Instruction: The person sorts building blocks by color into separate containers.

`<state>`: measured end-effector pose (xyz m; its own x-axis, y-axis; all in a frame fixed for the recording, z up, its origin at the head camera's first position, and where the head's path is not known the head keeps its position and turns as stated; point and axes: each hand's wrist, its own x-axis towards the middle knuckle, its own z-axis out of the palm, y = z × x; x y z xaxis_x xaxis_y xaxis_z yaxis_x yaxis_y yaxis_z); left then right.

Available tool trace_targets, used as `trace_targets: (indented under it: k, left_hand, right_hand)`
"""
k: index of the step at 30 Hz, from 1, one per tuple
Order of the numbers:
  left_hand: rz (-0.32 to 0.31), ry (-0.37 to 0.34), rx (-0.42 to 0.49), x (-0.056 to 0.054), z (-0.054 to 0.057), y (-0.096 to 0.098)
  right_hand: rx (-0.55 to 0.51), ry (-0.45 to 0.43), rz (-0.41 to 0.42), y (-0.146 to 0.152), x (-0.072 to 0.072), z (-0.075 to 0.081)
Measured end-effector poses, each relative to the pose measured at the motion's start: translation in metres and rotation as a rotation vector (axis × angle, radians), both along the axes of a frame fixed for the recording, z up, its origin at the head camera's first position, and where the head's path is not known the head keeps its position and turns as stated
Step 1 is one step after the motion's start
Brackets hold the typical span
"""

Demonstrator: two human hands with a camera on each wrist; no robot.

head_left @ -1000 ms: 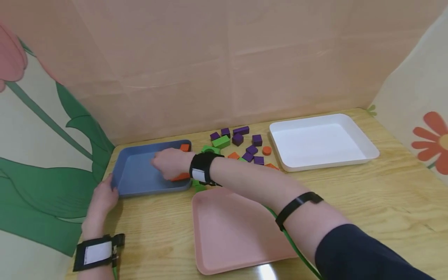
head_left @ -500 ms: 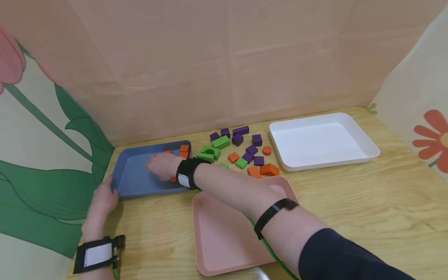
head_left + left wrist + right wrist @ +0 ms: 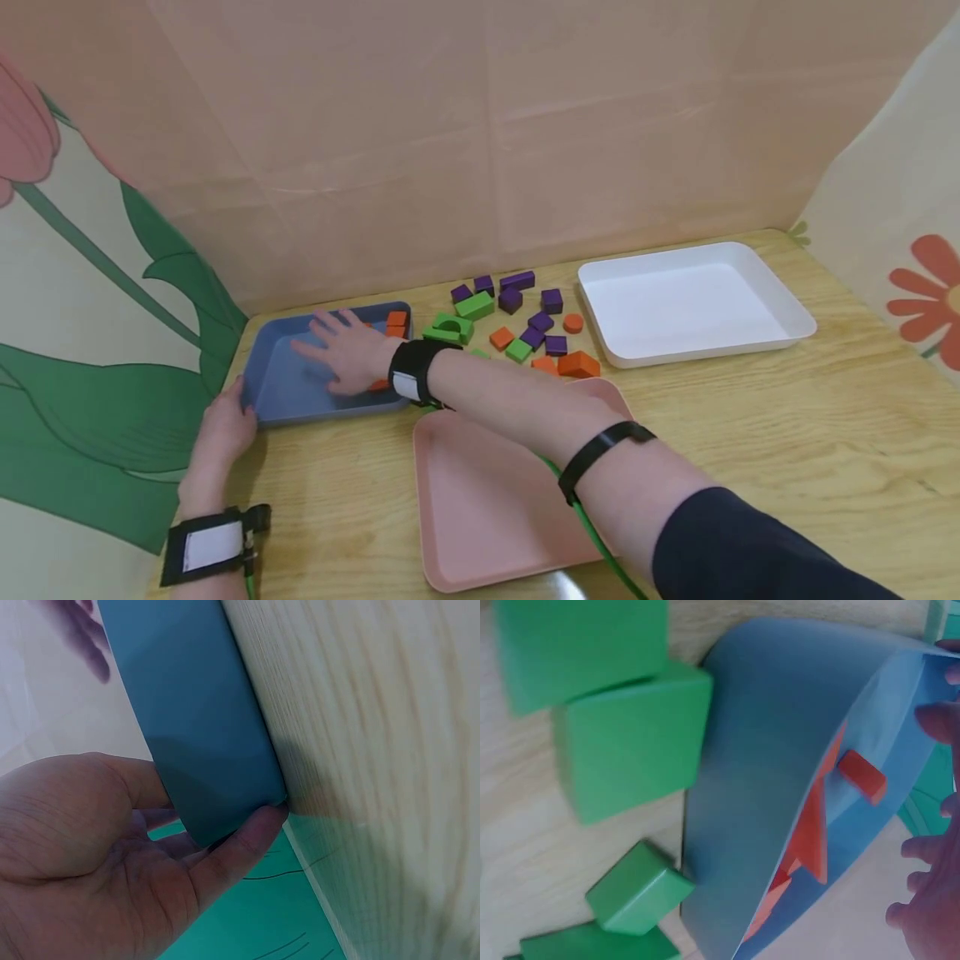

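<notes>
My left hand (image 3: 228, 421) grips the blue tray (image 3: 300, 406) at its near left corner. In the left wrist view the thumb and fingers (image 3: 232, 851) of that hand bend around the tray's corner. Over the tray, my right hand (image 3: 348, 350) has its fingers spread and holds nothing. Orange blocks (image 3: 397, 318) lie inside the tray along its right side, partly hidden by the right hand and wrist. In the right wrist view an orange block (image 3: 862, 776) shows on the tray's floor beyond the wall.
Right of the blue tray lie green blocks (image 3: 474, 306), purple blocks (image 3: 511, 300) and orange blocks (image 3: 577, 364). A pink tray (image 3: 480, 533) stands in front, partly under my right forearm. At the back right is a white tray (image 3: 690, 304). A papered wall (image 3: 487, 150) rises behind the table.
My right hand has gone from curled fingers to spread ones over the blue tray. The right forearm has shifted a little left. My left hand stays at the tray's corner.
</notes>
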<state>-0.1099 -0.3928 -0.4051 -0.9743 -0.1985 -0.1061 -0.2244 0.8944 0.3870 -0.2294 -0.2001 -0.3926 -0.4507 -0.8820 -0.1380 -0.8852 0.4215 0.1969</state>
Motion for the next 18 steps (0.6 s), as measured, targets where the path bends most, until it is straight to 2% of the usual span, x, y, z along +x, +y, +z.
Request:
trace_targets:
  k: [6, 13, 18]
  left_hand:
    - [0.002, -0.013, 0.005, -0.001, 0.000, -0.001]
    - [-0.004, 0.010, 0.002, -0.001, 0.000, -0.001]
    - [0.008, -0.006, 0.001, -0.001, 0.000, -0.001]
  right_hand:
    - [-0.071, -0.060, 0.006, 0.023, -0.011, 0.006]
    - [-0.127, -0.088, -0.038, 0.058, -0.032, 0.014]
    - [-0.178, -0.098, -0.060, 0.085, -0.045, 0.016]
